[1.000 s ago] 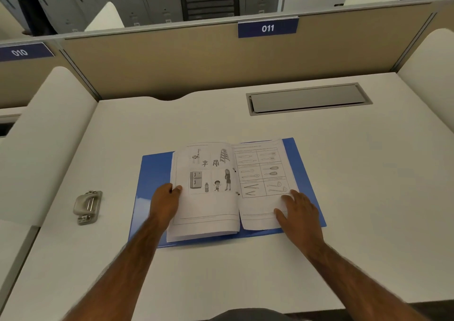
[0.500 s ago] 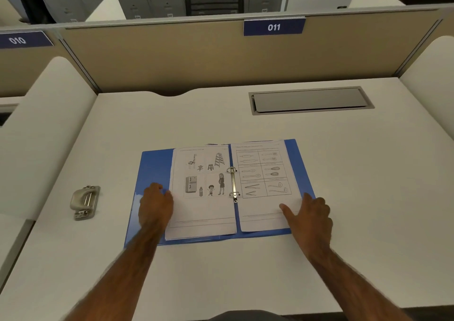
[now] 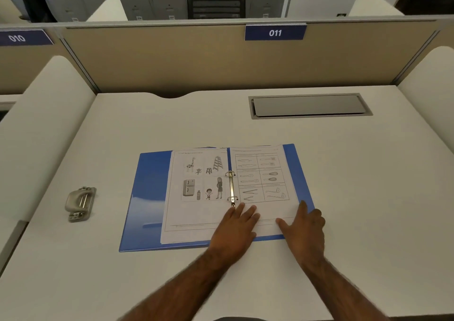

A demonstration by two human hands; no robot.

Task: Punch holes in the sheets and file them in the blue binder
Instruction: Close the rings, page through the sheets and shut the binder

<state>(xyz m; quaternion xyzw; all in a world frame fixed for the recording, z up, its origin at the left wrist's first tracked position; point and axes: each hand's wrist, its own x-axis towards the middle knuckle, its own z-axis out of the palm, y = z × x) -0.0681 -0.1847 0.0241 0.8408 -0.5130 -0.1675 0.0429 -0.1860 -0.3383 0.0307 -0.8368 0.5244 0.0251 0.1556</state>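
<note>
Left hand (image 3: 235, 230) and right hand (image 3: 304, 227), fingers straight and holding nothing, press the 6 o'clock end of the right sheet (image 3: 267, 210) in the binder (image 3: 149, 185), open on the desk (image 3: 368, 198); punch (image 3: 79, 204) at its 9 o'clock.

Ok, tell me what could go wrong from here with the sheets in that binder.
1. The left hand has its fingertips right beside the lower ring; if the ring mechanism snaps, they may get pinched.
2. The left hand and the right hand both press flat on the right sheet; pushing sideways could tear its punched holes.
3. The left sheets reach close to the blue binder's near edge; closing it might crease their corners.
</note>
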